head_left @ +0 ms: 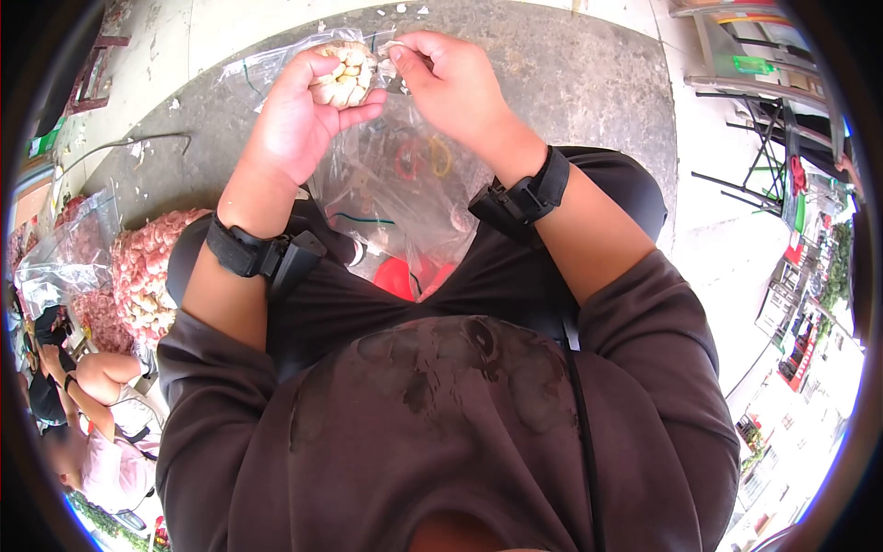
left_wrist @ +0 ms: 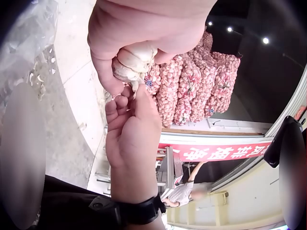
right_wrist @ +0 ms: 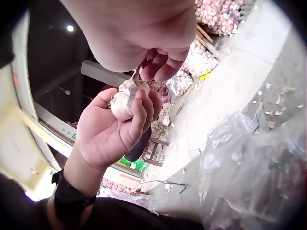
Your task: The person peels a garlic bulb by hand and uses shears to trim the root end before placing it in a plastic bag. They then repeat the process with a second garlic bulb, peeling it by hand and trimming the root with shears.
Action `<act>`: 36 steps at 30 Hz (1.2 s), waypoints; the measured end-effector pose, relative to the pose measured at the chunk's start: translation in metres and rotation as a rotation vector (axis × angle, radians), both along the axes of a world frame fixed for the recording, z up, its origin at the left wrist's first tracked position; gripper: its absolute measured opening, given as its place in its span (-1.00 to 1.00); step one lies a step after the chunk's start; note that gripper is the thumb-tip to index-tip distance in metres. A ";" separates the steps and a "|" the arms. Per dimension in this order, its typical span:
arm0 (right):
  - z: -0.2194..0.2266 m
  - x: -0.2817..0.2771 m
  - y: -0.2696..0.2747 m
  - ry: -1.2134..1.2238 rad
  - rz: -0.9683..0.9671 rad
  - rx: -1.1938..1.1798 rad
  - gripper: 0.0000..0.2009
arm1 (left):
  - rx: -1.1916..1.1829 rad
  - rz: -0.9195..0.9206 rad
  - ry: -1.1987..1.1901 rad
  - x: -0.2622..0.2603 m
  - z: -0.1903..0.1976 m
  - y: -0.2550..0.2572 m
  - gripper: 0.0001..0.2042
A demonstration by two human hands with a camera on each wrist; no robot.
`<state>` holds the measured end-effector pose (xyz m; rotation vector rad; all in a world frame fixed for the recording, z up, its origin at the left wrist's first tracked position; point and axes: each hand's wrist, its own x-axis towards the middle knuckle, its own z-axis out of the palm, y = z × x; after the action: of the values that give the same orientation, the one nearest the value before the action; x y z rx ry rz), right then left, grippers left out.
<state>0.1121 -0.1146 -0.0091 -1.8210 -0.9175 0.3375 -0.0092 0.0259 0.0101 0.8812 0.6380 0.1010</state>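
Note:
My left hand (head_left: pixel 296 124) grips a whole garlic bulb (head_left: pixel 345 85), fingers and thumb curled round its sides. Pale cloves show on the bulb's face in the head view. The right hand (head_left: pixel 458 90) is right beside it, thumb and forefinger pinching the bulb's dry, papery stem (right_wrist: pixel 136 75). Seen from the left wrist, the bulb (left_wrist: pixel 136 60) sits under the left hand (left_wrist: pixel 148 24), with the right fingertips at its stem end. Both hands are held out in front of the knees, above a clear plastic bag (head_left: pixel 395 184).
Mesh sacks of garlic (head_left: pixel 152 267) stand at the left, and more sacks (left_wrist: pixel 192 86) are stacked behind. Bits of garlic skin (right_wrist: pixel 273 112) lie on the concrete floor (head_left: pixel 589 92). A folding metal frame (head_left: pixel 768 152) stands at the right. Another person (head_left: pixel 106 451) sits at the lower left.

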 end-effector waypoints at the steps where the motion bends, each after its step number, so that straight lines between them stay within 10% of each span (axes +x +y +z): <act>1: -0.004 -0.001 0.001 0.047 0.003 0.051 -0.82 | 0.005 0.003 -0.013 0.001 0.000 -0.001 -0.65; 14: -0.014 -0.001 -0.002 0.267 0.072 -0.211 -0.53 | 0.207 -0.011 -0.025 0.002 -0.004 -0.014 -0.63; 26: 0.010 -0.002 -0.005 0.742 0.083 -0.179 -0.76 | 0.273 -0.032 -0.043 0.001 -0.010 -0.013 -0.62; 36: 0.001 -0.008 -0.003 0.553 0.010 -0.191 -0.81 | 0.755 -0.162 -0.075 -0.003 -0.018 -0.012 -0.60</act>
<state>0.1044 -0.1176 -0.0082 -1.7550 -0.5181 0.9081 -0.0123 0.0138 -0.0083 1.6450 0.4517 0.2358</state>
